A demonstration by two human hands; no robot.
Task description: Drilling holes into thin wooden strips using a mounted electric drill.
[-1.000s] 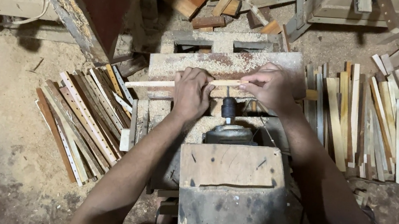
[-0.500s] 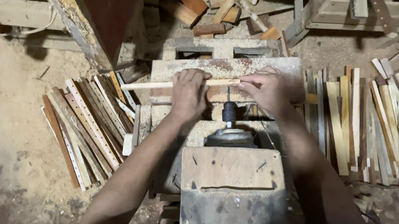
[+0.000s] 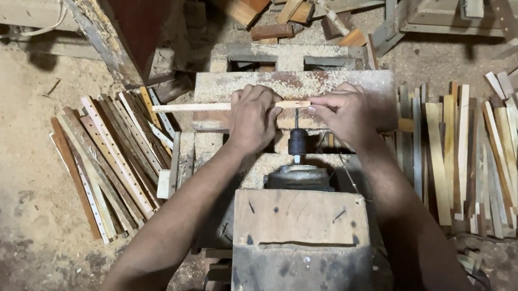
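A thin pale wooden slat [image 3: 195, 106] lies crosswise against a sawdust-covered wooden block [image 3: 292, 85]. My left hand [image 3: 253, 116] grips the slat near its middle. My right hand [image 3: 345, 112] pinches its right end. Between the hands a drill bit and dark chuck [image 3: 298, 141] point at the slat, driven by a motor [image 3: 299, 177] that sits behind a worn wooden box [image 3: 301, 244]. The slat's left end sticks out past the block.
A pile of drilled slats [image 3: 111, 160] lies on the sawdust floor at the left. Plain slats [image 3: 485, 158] are heaped at the right. A slanted wooden beam [image 3: 85, 12] stands at the upper left, and wood offcuts [image 3: 288, 6] lie at the top.
The slat has shifted to the left along the block, with more of it sticking out on the left. Both hands have stayed on it.
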